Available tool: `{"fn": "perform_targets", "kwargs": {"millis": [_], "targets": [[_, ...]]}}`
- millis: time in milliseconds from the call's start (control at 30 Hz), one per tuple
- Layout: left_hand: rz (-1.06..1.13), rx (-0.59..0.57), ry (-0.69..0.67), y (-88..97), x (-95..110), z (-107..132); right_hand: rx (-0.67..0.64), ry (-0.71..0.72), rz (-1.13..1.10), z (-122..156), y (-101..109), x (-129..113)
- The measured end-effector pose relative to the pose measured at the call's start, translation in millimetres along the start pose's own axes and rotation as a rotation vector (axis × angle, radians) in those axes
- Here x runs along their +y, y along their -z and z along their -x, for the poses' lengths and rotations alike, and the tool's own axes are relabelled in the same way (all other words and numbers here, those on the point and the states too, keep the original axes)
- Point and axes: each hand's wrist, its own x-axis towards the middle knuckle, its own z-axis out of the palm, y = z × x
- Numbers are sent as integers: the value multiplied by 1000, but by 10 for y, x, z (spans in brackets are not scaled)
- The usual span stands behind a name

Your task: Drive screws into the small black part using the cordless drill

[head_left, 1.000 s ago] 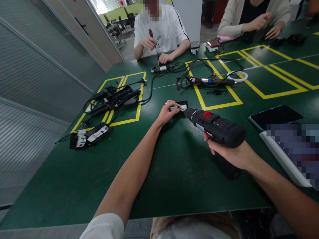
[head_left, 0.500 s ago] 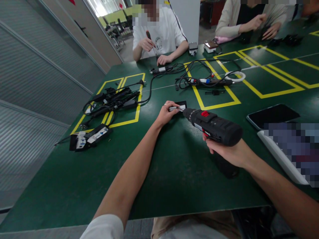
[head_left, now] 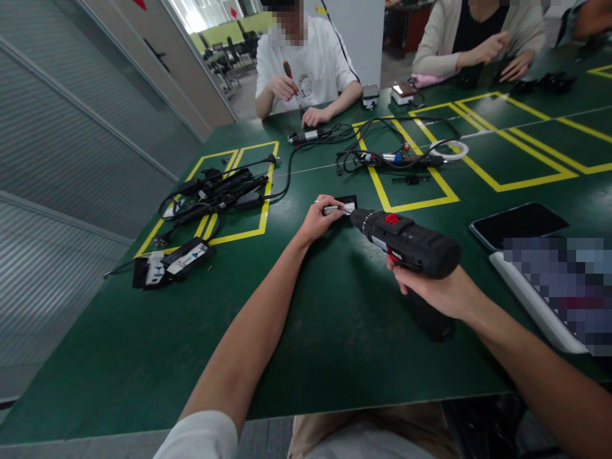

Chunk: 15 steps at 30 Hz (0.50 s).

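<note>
A black cordless drill (head_left: 411, 239) with red switches is gripped in my right hand (head_left: 433, 290), held tilted with its chuck pointing left. Its thin bit reaches a small black piece with a white label (head_left: 348, 205) on the green table. My left hand (head_left: 318, 220) is closed on that piece, its fingertips beside the bit. Whether the fingers also steady the bit, I cannot tell. The underside of the piece and part of its left end are hidden by my fingers.
Black cables and cased parts (head_left: 224, 194) lie in a taped area at left, with a labelled black part (head_left: 174, 262) nearer. Cabled tools (head_left: 396, 158) lie beyond my hands. A phone (head_left: 519, 224) and a white-edged device (head_left: 535, 303) are at right. Across the table, one person (head_left: 306, 70) holds a screwdriver; another person (head_left: 478, 44) sits further right.
Both hands, the drill and the labelled piece keep nearly the same positions. The view has shifted very slightly.
</note>
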Motion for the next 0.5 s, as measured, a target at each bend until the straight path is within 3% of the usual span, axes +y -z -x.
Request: {"fn": "perform_targets", "kwargs": {"millis": [500], "targets": [[16,-7,15,4,-19,-4,-14,-29,3,11,4,-12]]}}
